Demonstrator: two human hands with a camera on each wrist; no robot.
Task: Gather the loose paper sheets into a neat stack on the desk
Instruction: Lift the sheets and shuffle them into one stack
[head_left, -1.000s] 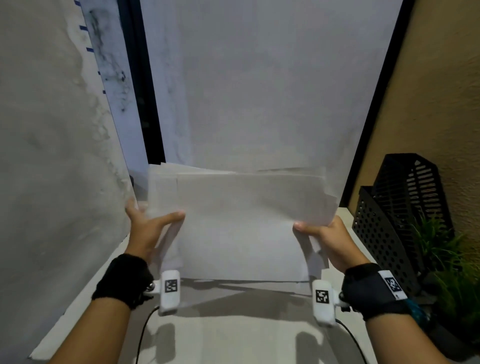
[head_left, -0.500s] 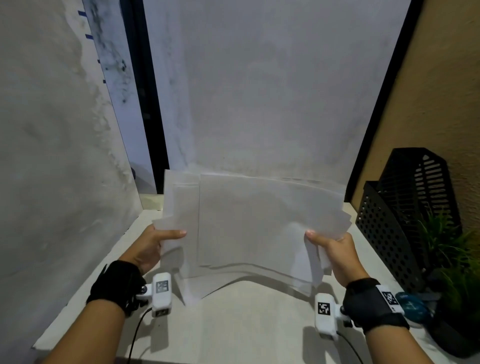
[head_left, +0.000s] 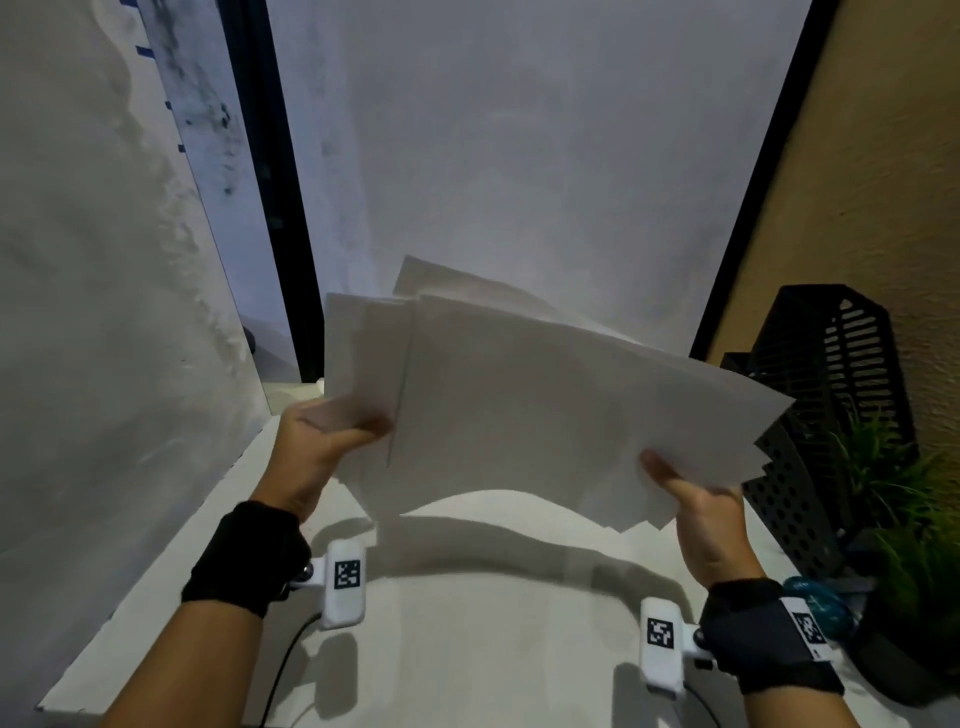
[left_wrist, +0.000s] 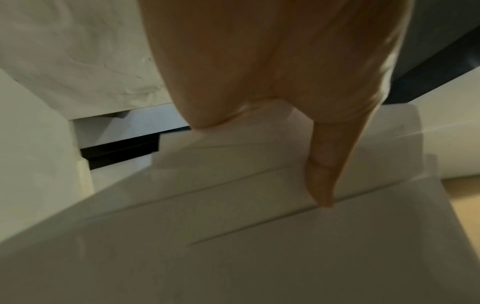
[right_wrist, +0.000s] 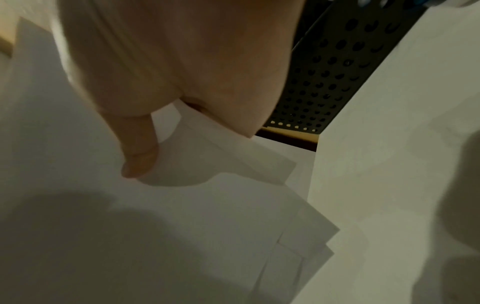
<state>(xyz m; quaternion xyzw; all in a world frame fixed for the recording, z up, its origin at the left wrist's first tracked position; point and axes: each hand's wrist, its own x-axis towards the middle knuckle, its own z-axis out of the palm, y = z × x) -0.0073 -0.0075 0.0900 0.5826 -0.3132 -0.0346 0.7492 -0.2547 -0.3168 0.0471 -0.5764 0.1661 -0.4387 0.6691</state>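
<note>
Several white paper sheets (head_left: 545, 405) hang above the white desk (head_left: 467, 623), fanned out and uneven at their edges. My left hand (head_left: 332, 431) pinches their left edge, thumb on top; its thumb (left_wrist: 322, 174) lies across the sheets (left_wrist: 233, 226) in the left wrist view. My right hand (head_left: 691, 493) pinches the lower right corner. In the right wrist view its thumb (right_wrist: 140, 158) presses on the staggered sheets (right_wrist: 207, 226). The fingers under the paper are hidden. The bundle tilts, its right side lower and nearer to me.
A black perforated file holder (head_left: 810, 415) stands at the desk's right side, with a green plant (head_left: 904, 509) in front of it. A white wall panel (head_left: 104, 312) closes the left side, a white board (head_left: 519, 156) the back.
The sheets went from upright and facing me to tilted flatter and lower. Both hands moved down and forward, and the sheets have fanned out more.
</note>
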